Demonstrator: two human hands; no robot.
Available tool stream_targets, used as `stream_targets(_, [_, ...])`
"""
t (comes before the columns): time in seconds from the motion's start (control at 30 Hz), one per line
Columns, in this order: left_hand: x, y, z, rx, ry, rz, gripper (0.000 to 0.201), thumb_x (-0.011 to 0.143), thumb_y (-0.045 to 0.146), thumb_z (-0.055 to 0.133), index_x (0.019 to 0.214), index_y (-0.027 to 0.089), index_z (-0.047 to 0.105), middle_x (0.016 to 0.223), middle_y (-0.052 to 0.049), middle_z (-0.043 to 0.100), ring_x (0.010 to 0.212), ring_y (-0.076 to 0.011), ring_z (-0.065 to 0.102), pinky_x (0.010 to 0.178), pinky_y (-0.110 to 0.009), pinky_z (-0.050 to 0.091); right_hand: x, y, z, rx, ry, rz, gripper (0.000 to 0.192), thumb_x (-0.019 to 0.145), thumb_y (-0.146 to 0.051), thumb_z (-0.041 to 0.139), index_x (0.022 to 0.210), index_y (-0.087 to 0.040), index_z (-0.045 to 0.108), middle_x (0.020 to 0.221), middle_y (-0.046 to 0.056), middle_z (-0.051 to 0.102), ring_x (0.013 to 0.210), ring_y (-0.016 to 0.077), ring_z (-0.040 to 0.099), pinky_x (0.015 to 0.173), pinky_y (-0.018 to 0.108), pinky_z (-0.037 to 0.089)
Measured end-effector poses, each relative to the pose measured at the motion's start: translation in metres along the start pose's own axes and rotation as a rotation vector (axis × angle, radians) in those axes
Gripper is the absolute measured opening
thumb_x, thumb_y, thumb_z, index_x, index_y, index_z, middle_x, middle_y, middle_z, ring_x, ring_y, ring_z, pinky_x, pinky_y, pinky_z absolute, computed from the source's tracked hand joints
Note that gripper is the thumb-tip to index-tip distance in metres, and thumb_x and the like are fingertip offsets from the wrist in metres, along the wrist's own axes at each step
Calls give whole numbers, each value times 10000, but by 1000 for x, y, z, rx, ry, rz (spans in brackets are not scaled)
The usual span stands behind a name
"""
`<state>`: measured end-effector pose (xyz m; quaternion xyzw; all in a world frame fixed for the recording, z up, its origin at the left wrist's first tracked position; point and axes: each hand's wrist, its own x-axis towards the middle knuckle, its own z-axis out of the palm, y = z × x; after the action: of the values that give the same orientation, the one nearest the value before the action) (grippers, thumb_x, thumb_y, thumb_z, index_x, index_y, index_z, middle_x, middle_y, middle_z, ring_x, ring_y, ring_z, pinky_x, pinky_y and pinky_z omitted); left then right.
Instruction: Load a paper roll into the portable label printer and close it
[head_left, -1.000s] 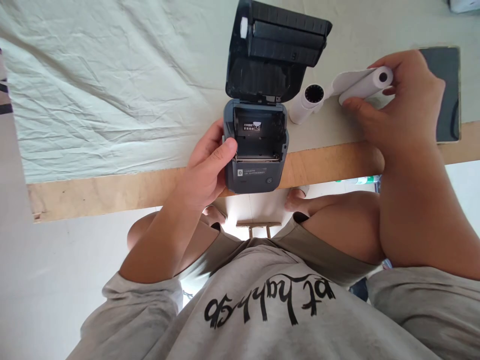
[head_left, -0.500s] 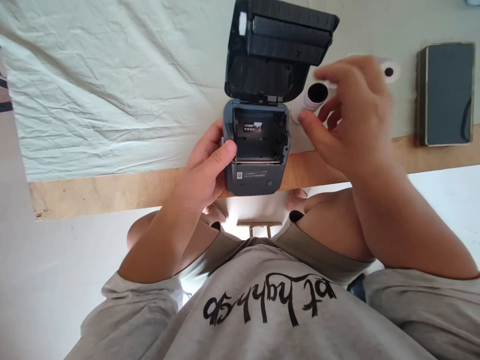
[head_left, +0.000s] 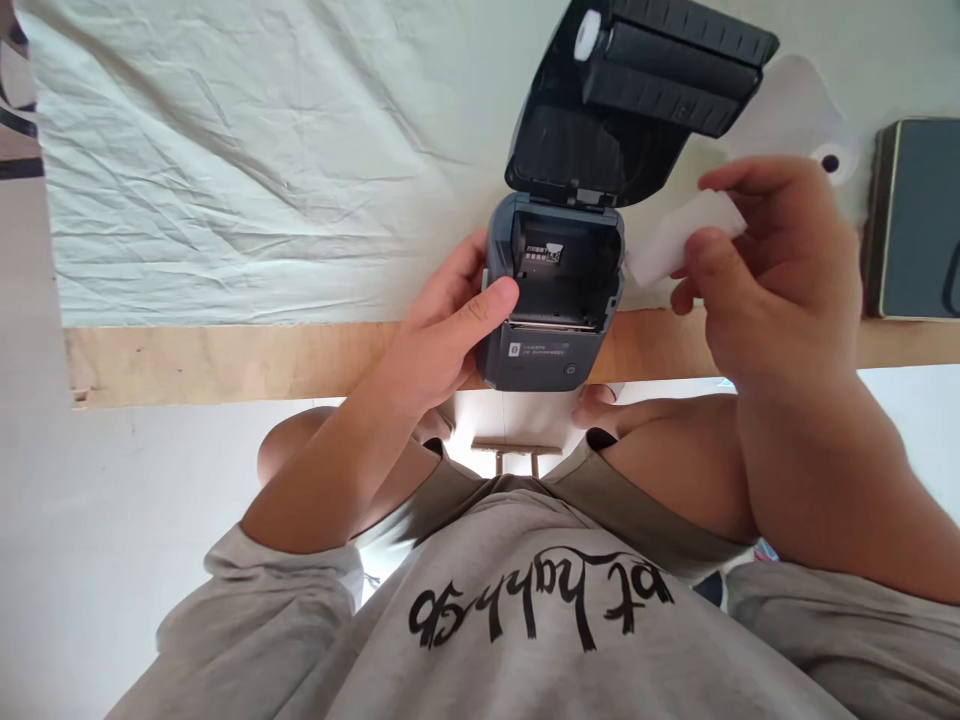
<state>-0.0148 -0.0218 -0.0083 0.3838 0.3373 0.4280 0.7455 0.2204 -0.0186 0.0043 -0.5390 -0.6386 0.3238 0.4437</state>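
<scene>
My left hand (head_left: 457, 325) is wrapped round the left side of a dark grey label printer (head_left: 536, 375), its thumb on the front edge of the bay. The printer's black lid (head_left: 589, 140) is swung up and back. The paper bay (head_left: 559, 280) holds no roll, and a small printed sticker shows inside. Between the thumb and fingers of my right hand (head_left: 780, 270) is a small white paper roll (head_left: 679, 240), tilted and seen from its side. It is just right of the printer, outside the bay; its ends are hard to see.
A second white roll (head_left: 844, 165) with a dark core hole lies beyond my right hand, a loose white sheet (head_left: 787, 105) beside it. A dark phone-like device (head_left: 919, 220) rests at the right. Pale cloth (head_left: 262, 200) covers the table; its wooden edge (head_left: 225, 365) faces me.
My right hand has closed on the white paper roll, lifted it and tilted it beside the printer. The printer, still in my left hand, appears further right in view.
</scene>
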Motion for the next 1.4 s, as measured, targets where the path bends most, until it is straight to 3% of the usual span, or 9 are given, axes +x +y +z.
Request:
stream_targets(0.2, [1, 0, 2, 20, 27, -3, 269, 887, 389, 602, 1108, 238, 623, 1035, 11, 699, 870, -140, 704, 661, -240, 615, 2, -8, -2, 53, 136, -59, 294, 723, -257, 750, 974, -342, 622, 984, -10, 516, 862, 152, 593, 703, 341, 581])
stream_targets(0.33, [0, 0, 4, 42, 31, 3, 281, 897, 406, 584, 1117, 234, 617, 1018, 11, 695, 871, -149, 717, 627, -226, 604, -1, -17, 2, -26, 173, -376, 311, 745, -283, 694, 1044, -348, 642, 967, 3, 575, 910, 189, 585, 788, 388, 542])
stream_targets(0.47, [1, -1, 5, 154, 62, 4, 335, 890, 482, 563, 1134, 257, 609, 1071, 5, 684, 1069, -223, 694, 670, -244, 616, -2, -20, 19, -157, 39, -607, 308, 748, -245, 688, 1032, -296, 578, 993, -4, 660, 922, 207, 637, 787, 390, 527])
stream_targets(0.63, [2, -2, 5, 172, 73, 10, 351, 848, 482, 611, 1123, 263, 610, 1083, -12, 683, 1134, -259, 664, 734, -301, 635, -1, -27, 35, -403, 27, -483, 80, 875, -259, 560, 939, -271, 515, 1028, -4, 677, 958, 214, 656, 844, 424, 506])
stream_targets(0.83, [1, 1, 6, 164, 73, -36, 397, 848, 494, 603, 1164, 254, 583, 1067, -40, 677, 1052, -258, 691, 687, -313, 629, 4, -29, 34, -458, -7, -421, 35, 868, -249, 581, 848, -259, 554, 1051, -4, 685, 945, 226, 644, 883, 464, 488])
stream_targets(0.97, [1, 2, 7, 140, 96, -63, 372, 861, 470, 586, 1148, 234, 576, 1100, -42, 673, 1062, -256, 689, 710, -328, 636, 4, -27, 32, -372, -72, -489, 21, 843, -238, 624, 826, -250, 619, 1225, 32, 622, 1110, 252, 601, 898, 457, 495])
stream_targets(1.17, [1, -3, 2, 96, 56, 64, 515, 851, 514, 585, 1305, 302, 464, 1291, -11, 619, 1324, -270, 528, 913, -357, 600, 4, -18, 30, -266, -166, -598, 28, 823, -281, 648, 805, -260, 646, 1070, 30, 646, 1002, 224, 621, 887, 449, 511])
stream_targets(1.3, [2, -6, -1, 145, 16, 102, 621, 796, 328, 700, 1349, 297, 418, 1273, -13, 625, 1193, -242, 618, 876, -300, 593, 0, -14, 30, -191, -223, -663, 72, 844, -335, 616, 838, -280, 663, 1046, 34, 645, 1080, 258, 590, 955, 489, 492])
stream_targets(1.4, [2, -10, -4, 233, -1, 121, 781, 748, 273, 742, 1414, 325, 338, 1309, -32, 598, 1128, -236, 643, 831, -311, 596, -6, -13, 32, -153, -81, -560, 55, 854, -313, 599, 843, -277, 639, 964, 35, 609, 983, 225, 591, 908, 463, 490])
